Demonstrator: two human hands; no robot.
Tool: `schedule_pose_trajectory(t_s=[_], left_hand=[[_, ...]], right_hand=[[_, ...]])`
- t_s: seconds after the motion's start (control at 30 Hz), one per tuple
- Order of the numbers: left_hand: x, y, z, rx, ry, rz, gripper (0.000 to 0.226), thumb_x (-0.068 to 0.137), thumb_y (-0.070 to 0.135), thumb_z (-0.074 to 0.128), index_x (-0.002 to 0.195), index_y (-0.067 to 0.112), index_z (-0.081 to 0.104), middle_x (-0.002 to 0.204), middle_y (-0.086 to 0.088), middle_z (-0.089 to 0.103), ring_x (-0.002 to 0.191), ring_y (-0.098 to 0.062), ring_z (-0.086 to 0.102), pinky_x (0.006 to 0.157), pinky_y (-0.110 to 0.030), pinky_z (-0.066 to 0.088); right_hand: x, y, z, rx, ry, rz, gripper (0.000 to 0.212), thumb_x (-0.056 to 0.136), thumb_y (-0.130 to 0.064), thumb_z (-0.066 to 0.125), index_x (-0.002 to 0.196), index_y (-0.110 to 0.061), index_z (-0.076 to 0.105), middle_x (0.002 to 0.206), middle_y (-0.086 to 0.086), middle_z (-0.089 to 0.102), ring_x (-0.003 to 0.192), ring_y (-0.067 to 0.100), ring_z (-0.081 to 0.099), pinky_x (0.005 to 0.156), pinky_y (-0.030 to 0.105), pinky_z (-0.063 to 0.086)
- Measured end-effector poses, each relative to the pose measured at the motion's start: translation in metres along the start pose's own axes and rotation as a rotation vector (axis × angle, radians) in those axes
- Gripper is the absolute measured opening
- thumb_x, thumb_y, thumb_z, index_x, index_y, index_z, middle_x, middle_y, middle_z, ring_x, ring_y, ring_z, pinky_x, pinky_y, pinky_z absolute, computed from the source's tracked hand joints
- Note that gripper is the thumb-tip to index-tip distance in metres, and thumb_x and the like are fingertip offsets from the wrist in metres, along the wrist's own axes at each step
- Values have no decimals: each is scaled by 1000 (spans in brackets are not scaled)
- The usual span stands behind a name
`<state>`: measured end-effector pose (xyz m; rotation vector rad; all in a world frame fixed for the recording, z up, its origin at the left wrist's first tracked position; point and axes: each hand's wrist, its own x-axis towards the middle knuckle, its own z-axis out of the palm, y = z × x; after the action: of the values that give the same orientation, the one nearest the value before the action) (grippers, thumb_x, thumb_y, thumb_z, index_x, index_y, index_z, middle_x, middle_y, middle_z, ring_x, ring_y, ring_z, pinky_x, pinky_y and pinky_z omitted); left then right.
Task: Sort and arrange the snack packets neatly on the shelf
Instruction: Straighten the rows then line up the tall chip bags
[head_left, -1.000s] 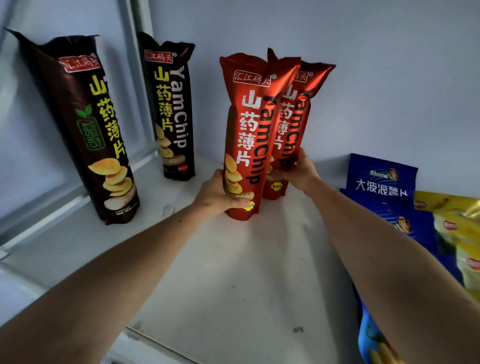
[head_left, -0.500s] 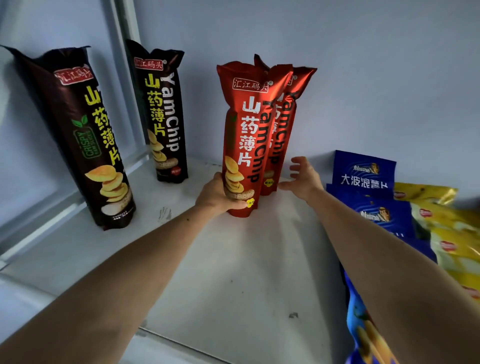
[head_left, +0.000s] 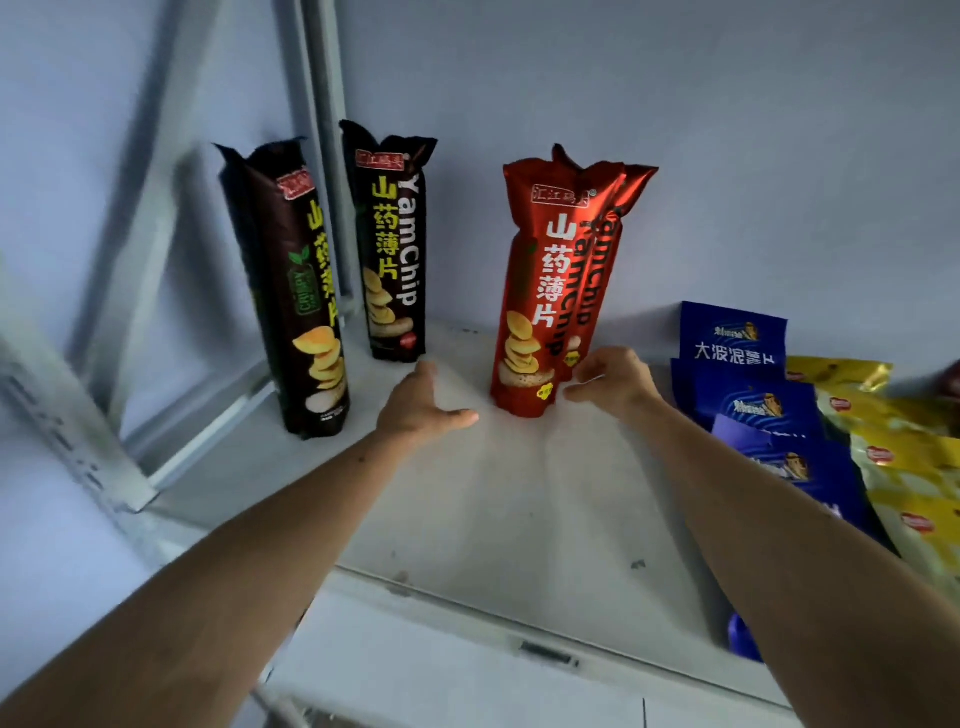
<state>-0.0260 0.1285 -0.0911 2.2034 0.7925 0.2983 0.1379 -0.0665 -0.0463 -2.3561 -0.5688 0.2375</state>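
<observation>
Two tall red yam chip packets stand upright on the white shelf, the front one partly hiding the rear one. My left hand hovers open to the left of the front packet, apart from it. My right hand is open just right of the red packets' bases, fingers relaxed, holding nothing. Two tall dark yam chip packets stand at the left: one nearer, one at the back corner.
Blue snack packets lie overlapping at the right, with yellow packets beyond them. Metal shelf uprights and a diagonal brace stand at the left. The wall lies directly behind the packets. The shelf's front edge runs below my arms.
My left hand has let go of the front red packet and drawn back to the left. My right hand opened and pulled slightly away. Both red packets now stand on their own.
</observation>
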Motion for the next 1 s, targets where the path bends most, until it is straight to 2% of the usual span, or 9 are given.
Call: schedule_pose_trajectory(t_s=[0.1,0.2,0.27,0.33,0.4,0.5,0.63,0.77,1.0], left_hand=[[-9,-29,-28,75,-4,11,58,71,57,75,103,10,60,109,-2,63,107,-18,60,77,-25,40],[-19,-55,-56,178,-2,36,49,74,59,70,60,18,47,61,3,50,67,-18,52,58,-27,30],[-29,-67,-71,184,-14,2,55,75,56,71,51,17,40,51,-1,40,56,-19,46,55,-26,29],[-35,-82,-82,184,8,-89,49,74,58,71,62,14,53,63,-3,55,66,-23,59,60,-27,39],[-39,-93,-91,179,71,-158,55,72,61,72,97,13,66,96,-7,68,94,-26,65,74,-31,49],[-39,-104,-99,46,209,-229,83,66,61,77,129,11,53,123,-10,63,113,-29,61,87,-34,50],[-20,-105,-97,-108,378,-228,117,34,79,74,121,10,37,120,-11,56,109,-30,61,86,-47,55],[-4,-97,-94,-46,371,-222,101,51,62,84,123,9,37,125,-11,53,114,-31,57,90,-48,51],[28,-115,-96,-190,318,-145,88,40,56,86,111,18,51,106,3,65,95,-17,66,81,-39,56]], right_hand=[[-15,-33,25,35,-5,-34,23,65,-21,87,72,-22,66,100,5,68,92,23,65,71,27,50],[-19,-66,54,68,6,-75,20,67,-27,86,74,-22,68,106,6,69,101,25,63,87,28,50],[-17,-87,72,106,15,-77,20,69,-26,85,76,-24,66,104,5,70,101,23,64,95,33,51],[-12,-107,88,162,7,-73,26,71,-27,85,87,-22,64,100,3,69,96,21,64,79,28,54],[-7,-121,102,180,-10,-74,40,74,-29,83,106,-19,61,96,-1,67,87,15,62,59,19,45],[8,-135,121,174,-6,-70,59,74,-34,82,123,-16,54,104,1,64,92,16,60,70,20,43],[36,-146,145,180,-26,-78,80,72,-38,83,135,-14,39,131,7,54,119,24,53,85,26,44],[62,-152,162,175,-34,-109,92,71,-36,85,140,-11,29,143,12,41,130,31,45,100,34,41],[102,-166,179,259,-30,-132,115,56,-34,92,144,-17,20,143,9,41,133,32,41,108,46,40]])
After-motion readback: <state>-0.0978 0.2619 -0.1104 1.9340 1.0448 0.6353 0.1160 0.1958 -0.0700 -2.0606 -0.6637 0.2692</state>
